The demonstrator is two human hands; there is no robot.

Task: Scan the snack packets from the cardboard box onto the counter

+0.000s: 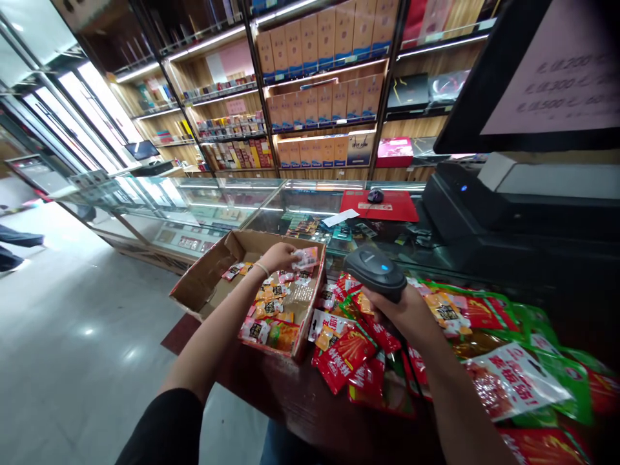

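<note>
My left hand (282,258) reaches over a cardboard box (216,281) and pinches a small pink snack packet (306,258) near the box's right wall. Several small orange and pink packets (269,309) lie inside the box, with a larger packet (281,337) at its near end. My right hand (394,307) is closed around the handle of a black barcode scanner (375,270), whose blue light is lit. The scanner head points toward the box. Below and beside that hand spreads a pile of red snack bags (345,357), and a white snack bag (516,380) lies farther right.
A glass display counter (227,194) runs behind the box. On it lie a red mat (404,205), a mouse (375,195) and a white paper slip (341,217). A black checkout machine (484,213) with a screen stands at right. Shelves of boxes (324,103) line the back wall.
</note>
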